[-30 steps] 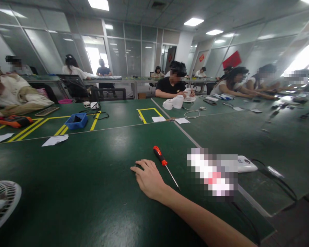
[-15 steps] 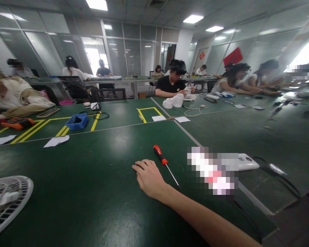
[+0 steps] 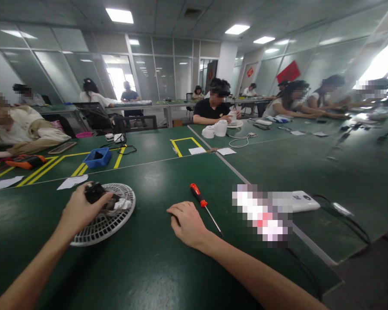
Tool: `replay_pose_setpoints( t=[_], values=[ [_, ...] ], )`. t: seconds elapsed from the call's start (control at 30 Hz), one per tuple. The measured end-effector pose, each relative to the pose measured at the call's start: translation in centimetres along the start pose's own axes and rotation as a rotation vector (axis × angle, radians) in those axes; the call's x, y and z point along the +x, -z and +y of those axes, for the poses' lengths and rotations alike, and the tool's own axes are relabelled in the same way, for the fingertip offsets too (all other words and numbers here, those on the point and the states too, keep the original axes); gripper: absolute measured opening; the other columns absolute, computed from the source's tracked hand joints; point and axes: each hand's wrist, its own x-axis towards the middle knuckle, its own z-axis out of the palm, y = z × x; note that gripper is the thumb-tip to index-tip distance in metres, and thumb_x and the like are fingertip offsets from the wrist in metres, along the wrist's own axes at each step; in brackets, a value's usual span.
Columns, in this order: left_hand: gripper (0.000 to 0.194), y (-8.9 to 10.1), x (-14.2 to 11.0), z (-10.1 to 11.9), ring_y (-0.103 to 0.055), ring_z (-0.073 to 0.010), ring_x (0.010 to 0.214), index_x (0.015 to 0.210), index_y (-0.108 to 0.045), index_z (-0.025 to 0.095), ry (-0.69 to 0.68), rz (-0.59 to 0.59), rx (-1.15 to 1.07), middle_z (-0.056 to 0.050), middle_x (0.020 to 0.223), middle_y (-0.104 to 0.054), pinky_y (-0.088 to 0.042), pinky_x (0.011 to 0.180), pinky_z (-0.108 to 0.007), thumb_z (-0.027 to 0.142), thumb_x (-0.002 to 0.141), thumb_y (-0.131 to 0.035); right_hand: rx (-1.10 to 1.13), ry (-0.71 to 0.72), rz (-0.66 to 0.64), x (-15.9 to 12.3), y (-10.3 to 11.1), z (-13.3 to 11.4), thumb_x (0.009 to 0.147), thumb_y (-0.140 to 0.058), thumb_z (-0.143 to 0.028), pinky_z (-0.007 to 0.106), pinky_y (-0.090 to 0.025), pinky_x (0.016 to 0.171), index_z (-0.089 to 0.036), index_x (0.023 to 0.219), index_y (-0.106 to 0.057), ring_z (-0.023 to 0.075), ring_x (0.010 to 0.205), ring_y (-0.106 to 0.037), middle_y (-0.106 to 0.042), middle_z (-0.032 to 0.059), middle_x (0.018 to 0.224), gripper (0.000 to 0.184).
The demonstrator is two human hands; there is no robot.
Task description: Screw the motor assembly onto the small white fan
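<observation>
My left hand [image 3: 84,204] is closed around a dark motor [image 3: 95,192] fixed at the middle of a round white fan grille [image 3: 105,230]. White wires and a small white part [image 3: 123,204] sit beside the motor. The grille lies on the green table, left of centre. My right hand [image 3: 187,224] rests palm down on the table with nothing in it, its fingers loosely stretched out. Just to its right lies a screwdriver [image 3: 198,195] with a red and black handle, its shaft pointing towards me.
Right of the screwdriver lies a blurred-out bright object [image 3: 261,215], beside a white device [image 3: 305,201] with a cable. A blue bin [image 3: 97,160] and a paper sheet [image 3: 73,181] are at the far left. Opposite, a person [image 3: 213,107] works near white parts [image 3: 220,128].
My left hand has come into view, and the fan grille has moved right from the left edge, with the hand on its motor. My right hand and the screwdriver stay put.
</observation>
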Motion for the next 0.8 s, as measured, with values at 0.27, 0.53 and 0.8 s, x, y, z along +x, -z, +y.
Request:
replay_pose_setpoints(
  t=[0.27, 0.53, 0.8],
  values=[
    [0.094, -3.9, -4.6, 10.1, -0.052, -0.0349, 0.136, 0.155, -0.033, 0.019, -0.195, -0.095, -0.391, -0.018, 0.147, -0.05, -0.04, 0.118, -0.056, 0.058, 0.078, -0.071, 0.018, 0.085, -0.01, -0.2, -0.2, 0.3, 0.085, -0.062, -0.006, 0.033, -0.05, 0.088, -0.018, 0.096, -0.075, 0.0202, 0.093, -0.07, -0.079, 0.0062, 0.101, 0.021],
    [0.083, -5.8, -7.8, 9.4, -0.041, -0.0338, 0.145, 0.157, -0.025, 0.024, -0.441, 0.029, -0.417, -0.015, 0.158, -0.037, -0.036, 0.122, -0.054, 0.046, 0.089, -0.066, 0.038, 0.103, 0.025, -0.3, 0.7, 0.3, 0.086, -0.058, -0.006, 0.03, -0.054, 0.084, -0.019, 0.095, -0.074, 0.0199, 0.089, -0.071, -0.078, 0.0076, 0.097, 0.023],
    [0.101, -6.3, -8.7, 8.9, -0.033, -0.0375, 0.151, 0.16, -0.016, 0.031, -0.53, 0.037, -0.395, -0.014, 0.164, -0.028, -0.036, 0.12, -0.06, 0.049, 0.081, -0.076, -0.041, 0.288, -0.041, -0.8, 1.2, -0.2, 0.092, -0.052, -0.013, 0.024, -0.051, 0.066, -0.019, 0.099, -0.072, 0.0167, 0.082, -0.071, -0.077, 0.0057, 0.1, 0.022]
  ],
)
